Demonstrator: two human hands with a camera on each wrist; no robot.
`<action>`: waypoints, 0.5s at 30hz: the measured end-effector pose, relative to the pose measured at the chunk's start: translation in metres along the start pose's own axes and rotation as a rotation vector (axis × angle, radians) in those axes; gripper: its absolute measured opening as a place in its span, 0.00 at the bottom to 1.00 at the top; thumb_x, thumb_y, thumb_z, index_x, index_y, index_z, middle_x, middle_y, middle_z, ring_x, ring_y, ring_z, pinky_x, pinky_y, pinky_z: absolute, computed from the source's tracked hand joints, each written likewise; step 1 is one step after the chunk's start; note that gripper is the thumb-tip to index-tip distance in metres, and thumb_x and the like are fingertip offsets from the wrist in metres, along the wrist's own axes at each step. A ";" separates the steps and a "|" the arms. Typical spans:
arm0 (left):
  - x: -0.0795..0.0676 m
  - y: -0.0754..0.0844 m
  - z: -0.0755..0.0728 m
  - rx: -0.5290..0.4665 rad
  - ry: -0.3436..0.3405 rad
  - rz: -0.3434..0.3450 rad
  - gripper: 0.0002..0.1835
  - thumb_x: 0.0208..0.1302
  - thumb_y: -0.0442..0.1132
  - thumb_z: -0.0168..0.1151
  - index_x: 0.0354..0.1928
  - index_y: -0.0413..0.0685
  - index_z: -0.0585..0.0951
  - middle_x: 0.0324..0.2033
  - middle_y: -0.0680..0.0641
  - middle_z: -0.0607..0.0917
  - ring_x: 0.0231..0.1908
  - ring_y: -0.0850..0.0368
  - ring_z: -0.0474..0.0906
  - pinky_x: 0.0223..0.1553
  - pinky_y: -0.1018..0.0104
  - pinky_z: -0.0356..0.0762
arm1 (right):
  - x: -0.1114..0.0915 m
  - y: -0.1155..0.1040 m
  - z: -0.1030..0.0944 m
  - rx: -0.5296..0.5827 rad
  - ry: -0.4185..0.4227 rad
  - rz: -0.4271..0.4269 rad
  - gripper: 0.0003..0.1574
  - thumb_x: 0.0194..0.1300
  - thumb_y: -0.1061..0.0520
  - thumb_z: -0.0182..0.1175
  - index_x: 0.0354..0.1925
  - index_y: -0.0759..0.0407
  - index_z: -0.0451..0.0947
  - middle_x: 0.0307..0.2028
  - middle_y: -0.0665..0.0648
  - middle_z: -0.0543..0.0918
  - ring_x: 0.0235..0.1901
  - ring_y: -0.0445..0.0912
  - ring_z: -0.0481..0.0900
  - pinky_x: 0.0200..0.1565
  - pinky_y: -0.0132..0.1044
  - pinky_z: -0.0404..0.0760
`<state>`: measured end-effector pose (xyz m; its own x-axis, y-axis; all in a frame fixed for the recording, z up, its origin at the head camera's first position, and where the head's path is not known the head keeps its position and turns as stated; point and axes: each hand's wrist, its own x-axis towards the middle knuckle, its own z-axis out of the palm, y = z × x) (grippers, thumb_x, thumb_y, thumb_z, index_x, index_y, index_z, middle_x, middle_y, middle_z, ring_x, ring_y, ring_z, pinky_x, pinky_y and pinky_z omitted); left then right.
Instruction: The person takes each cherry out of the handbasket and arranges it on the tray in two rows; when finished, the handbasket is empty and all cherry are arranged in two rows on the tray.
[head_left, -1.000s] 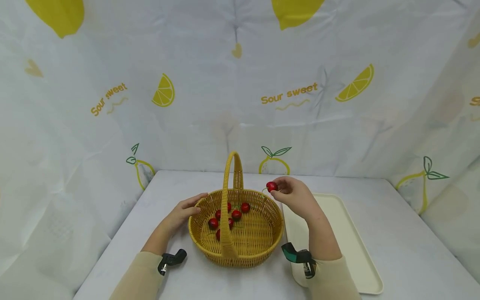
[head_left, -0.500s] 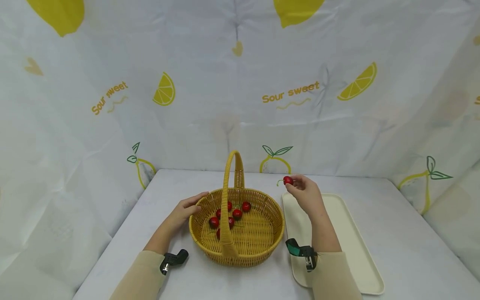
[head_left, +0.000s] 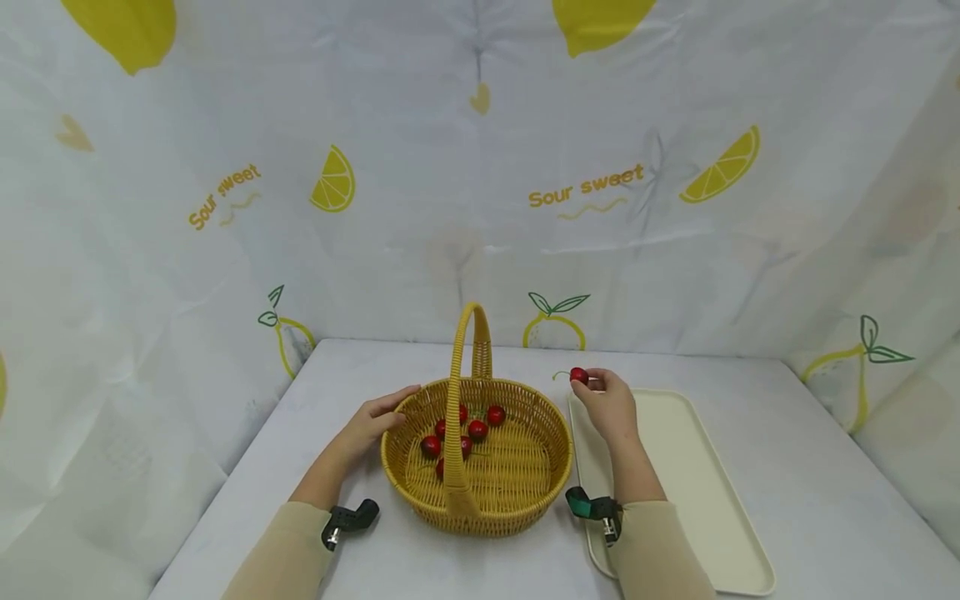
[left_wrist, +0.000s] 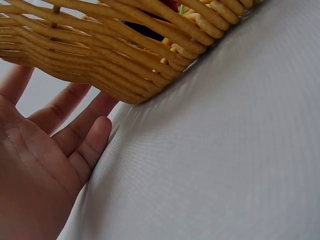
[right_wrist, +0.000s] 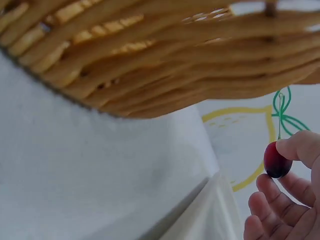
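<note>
Cherry [head_left: 578,376] sits pinched in the right hand [head_left: 611,407].

White backdrop [head_left: 450,192], lemon prints [head_left: 722,168], behind white tabletop [head_left: 517,571].

in the head view, the handle [head_left: 453,417] of the basket [head_left: 487,525] covers parts of some cherries [head_left: 440,428], and the right forearm [head_left: 633,467] and sleeve [head_left: 663,554] hide a strip of the tray [head_left: 697,467]. both sleeves and the counter [head_left: 420,575] run off the bottom edge.

in the left wrist view, the basket hides the ends of some of the left hand's [left_wrist: 37,165] fingers; a dark patch [left_wrist: 142,30] behind the weave is unclear. in the right wrist view, the right edge cuts off the right hand [right_wrist: 290,200], whose thumb covers a bit of the held cherry [right_wrist: 276,161].
</note>
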<state>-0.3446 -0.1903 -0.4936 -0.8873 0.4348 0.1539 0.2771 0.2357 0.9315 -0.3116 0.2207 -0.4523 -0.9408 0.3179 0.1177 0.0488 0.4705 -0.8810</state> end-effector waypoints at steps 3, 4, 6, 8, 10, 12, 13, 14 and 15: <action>0.000 -0.002 0.001 0.002 0.000 -0.008 0.31 0.69 0.38 0.56 0.74 0.51 0.72 0.74 0.46 0.68 0.76 0.42 0.58 0.73 0.40 0.53 | 0.000 0.008 0.004 -0.040 0.006 -0.001 0.28 0.72 0.50 0.62 0.62 0.66 0.75 0.50 0.66 0.81 0.47 0.56 0.76 0.40 0.39 0.75; 0.000 -0.002 0.001 0.003 0.000 -0.006 0.31 0.69 0.38 0.56 0.74 0.51 0.72 0.74 0.46 0.68 0.76 0.42 0.58 0.73 0.40 0.52 | 0.000 0.011 0.005 -0.052 0.009 -0.005 0.28 0.72 0.50 0.62 0.62 0.66 0.75 0.49 0.66 0.81 0.46 0.56 0.76 0.40 0.40 0.74; -0.001 -0.003 0.001 0.002 0.001 -0.006 0.31 0.68 0.38 0.56 0.74 0.51 0.72 0.74 0.46 0.68 0.76 0.42 0.57 0.73 0.40 0.52 | 0.001 0.016 0.007 -0.071 0.013 -0.007 0.28 0.72 0.50 0.62 0.61 0.66 0.75 0.49 0.66 0.81 0.45 0.56 0.76 0.41 0.41 0.74; -0.001 -0.002 0.002 -0.004 -0.003 -0.006 0.31 0.69 0.38 0.56 0.74 0.51 0.72 0.74 0.46 0.68 0.76 0.42 0.58 0.73 0.40 0.52 | 0.001 0.021 0.008 -0.083 0.012 -0.005 0.28 0.72 0.50 0.62 0.61 0.67 0.76 0.48 0.67 0.81 0.45 0.57 0.77 0.42 0.43 0.74; -0.001 0.000 0.002 -0.007 -0.004 -0.004 0.31 0.69 0.39 0.57 0.74 0.51 0.72 0.74 0.46 0.68 0.76 0.42 0.58 0.73 0.40 0.52 | 0.002 0.025 0.010 -0.088 0.013 -0.002 0.28 0.72 0.51 0.62 0.61 0.68 0.76 0.48 0.68 0.81 0.46 0.58 0.77 0.45 0.46 0.75; -0.001 0.000 0.001 -0.007 -0.004 -0.007 0.31 0.69 0.39 0.57 0.74 0.51 0.72 0.74 0.46 0.68 0.76 0.42 0.58 0.73 0.40 0.52 | 0.002 0.027 0.011 -0.087 0.016 0.006 0.28 0.71 0.51 0.62 0.61 0.68 0.76 0.48 0.68 0.81 0.46 0.58 0.77 0.46 0.47 0.75; -0.002 0.000 0.001 -0.003 -0.001 -0.007 0.31 0.69 0.39 0.57 0.74 0.51 0.72 0.74 0.46 0.68 0.76 0.42 0.58 0.73 0.39 0.52 | 0.003 0.028 0.012 -0.089 0.018 0.010 0.28 0.71 0.51 0.62 0.61 0.68 0.76 0.48 0.68 0.81 0.46 0.58 0.77 0.46 0.48 0.75; -0.001 0.000 0.000 0.000 0.002 -0.010 0.31 0.69 0.39 0.57 0.74 0.52 0.72 0.74 0.47 0.69 0.76 0.42 0.58 0.73 0.39 0.52 | 0.003 0.029 0.014 -0.091 0.024 0.014 0.28 0.71 0.50 0.62 0.61 0.67 0.76 0.47 0.67 0.81 0.45 0.58 0.76 0.46 0.48 0.74; -0.001 -0.001 0.000 0.004 0.005 -0.011 0.31 0.69 0.39 0.56 0.74 0.52 0.72 0.74 0.47 0.69 0.76 0.43 0.58 0.73 0.39 0.52 | 0.003 0.029 0.015 -0.099 0.029 0.015 0.28 0.71 0.50 0.62 0.61 0.67 0.77 0.46 0.66 0.81 0.44 0.57 0.76 0.44 0.47 0.74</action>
<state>-0.3436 -0.1911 -0.4943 -0.8920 0.4279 0.1453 0.2687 0.2435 0.9319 -0.3183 0.2234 -0.4843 -0.9297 0.3485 0.1191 0.0973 0.5443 -0.8332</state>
